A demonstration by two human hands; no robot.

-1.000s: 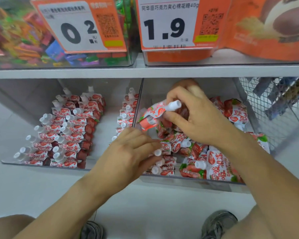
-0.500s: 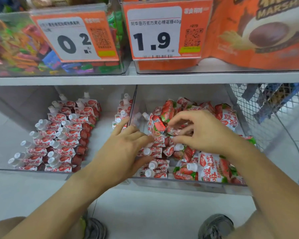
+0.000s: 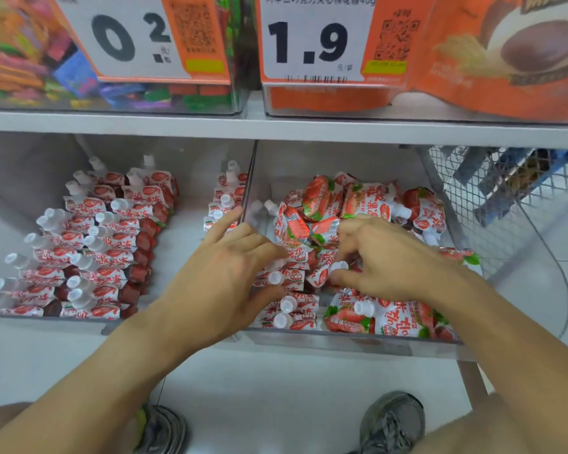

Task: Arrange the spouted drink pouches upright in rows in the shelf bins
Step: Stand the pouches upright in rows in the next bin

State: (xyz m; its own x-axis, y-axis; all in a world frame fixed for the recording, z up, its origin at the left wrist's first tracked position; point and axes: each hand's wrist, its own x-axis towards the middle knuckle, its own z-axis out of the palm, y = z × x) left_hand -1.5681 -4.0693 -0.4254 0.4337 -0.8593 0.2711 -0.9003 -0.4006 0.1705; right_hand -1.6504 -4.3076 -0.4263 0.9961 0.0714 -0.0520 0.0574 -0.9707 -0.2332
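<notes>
Right bin's point(image 3: 348, 339) left side: pouch row point(image 3: 289, 299)
Left hand point(image 3: 223, 273): fingers straight, resting against the row
Right hand point(image 3: 387, 257): pinching one strawberry pouch point(image 3: 322, 275)

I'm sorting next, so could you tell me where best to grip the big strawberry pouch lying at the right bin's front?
Probably by the white capped spout of the big strawberry pouch, pinched from above: it sticks up rigid and uncovered, while the soft body lies flat among the others.

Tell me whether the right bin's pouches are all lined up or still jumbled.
Mostly jumbled. A short row stands along the right bin's left wall; the rest lie heaped at mixed angles.
</notes>
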